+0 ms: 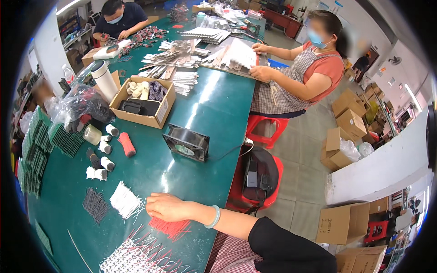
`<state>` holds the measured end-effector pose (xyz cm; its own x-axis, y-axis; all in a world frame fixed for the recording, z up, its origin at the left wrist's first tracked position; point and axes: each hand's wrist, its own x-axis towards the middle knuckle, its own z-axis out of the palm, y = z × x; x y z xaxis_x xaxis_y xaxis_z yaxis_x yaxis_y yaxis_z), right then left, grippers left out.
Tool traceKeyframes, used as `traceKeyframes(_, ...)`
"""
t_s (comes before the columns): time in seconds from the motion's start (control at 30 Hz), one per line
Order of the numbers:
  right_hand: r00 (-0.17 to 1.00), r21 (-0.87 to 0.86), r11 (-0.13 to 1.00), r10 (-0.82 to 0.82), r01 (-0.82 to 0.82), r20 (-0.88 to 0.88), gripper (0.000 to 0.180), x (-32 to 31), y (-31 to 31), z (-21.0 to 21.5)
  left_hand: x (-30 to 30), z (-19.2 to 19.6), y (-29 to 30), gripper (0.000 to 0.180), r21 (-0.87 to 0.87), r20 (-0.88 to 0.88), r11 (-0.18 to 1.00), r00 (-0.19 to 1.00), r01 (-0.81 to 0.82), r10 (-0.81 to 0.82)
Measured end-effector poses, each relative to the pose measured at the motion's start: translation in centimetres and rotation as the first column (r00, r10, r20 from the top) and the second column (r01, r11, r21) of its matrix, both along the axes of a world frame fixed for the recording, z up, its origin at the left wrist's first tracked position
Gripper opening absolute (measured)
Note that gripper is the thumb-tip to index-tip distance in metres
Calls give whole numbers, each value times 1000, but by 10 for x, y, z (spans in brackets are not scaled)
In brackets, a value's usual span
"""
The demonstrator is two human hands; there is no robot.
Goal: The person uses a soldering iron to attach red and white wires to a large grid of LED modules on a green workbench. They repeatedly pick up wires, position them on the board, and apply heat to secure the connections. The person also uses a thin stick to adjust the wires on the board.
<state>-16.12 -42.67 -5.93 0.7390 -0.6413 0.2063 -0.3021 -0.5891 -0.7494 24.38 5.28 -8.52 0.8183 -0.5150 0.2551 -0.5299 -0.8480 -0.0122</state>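
Resting on the green table (205,109), the right hand (166,207) curls loose, empty fingers (152,210) beside white wires (125,200).

The widest open stretch of the green desk (214,109) runs down its right half, from the cardboard box (144,104) past the black fan (186,142) toward the near edge. The fan, lying tilted, and its cable (230,150) narrow that lane. To the left, small wire spools (104,154) and a red-handled tool (127,144) are scattered with narrow gaps between them. Nearer, bundles of white wires (125,200), dark wires (95,205) and red wires (169,226) crowd the surface around the right hand (166,207), which lies flat between the white and red bundles. Green boards (34,154) line the left edge.
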Motion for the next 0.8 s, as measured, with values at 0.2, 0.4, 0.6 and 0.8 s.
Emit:
traceKeyframes(0.2, 1000, -10, 1000, -12, 12, 0, 13, 0, 1, 1, 2, -2, -10, 24, -109, -46, 994, 999, 12, -17)
traceKeyframes(0.4, 999, -44, 999, -3, 5, 41, 13, 1, 0, -6, 8, -6, -16, 24, -218, -79, 975, 995, 40, -58)
traceKeyframes(0.6, 1000, -9, 1000, 3, -3, -11, 14, 1, 0, 7, 11, -5, -17, 24, -325, -101, 945, 992, 34, -70)
traceKeyframes(0.8, 1000, -28, 1000, -5, 6, 19, 14, -1, 1, 4, 15, -9, -24, 23, -436, -138, 899, 984, 39, -110)
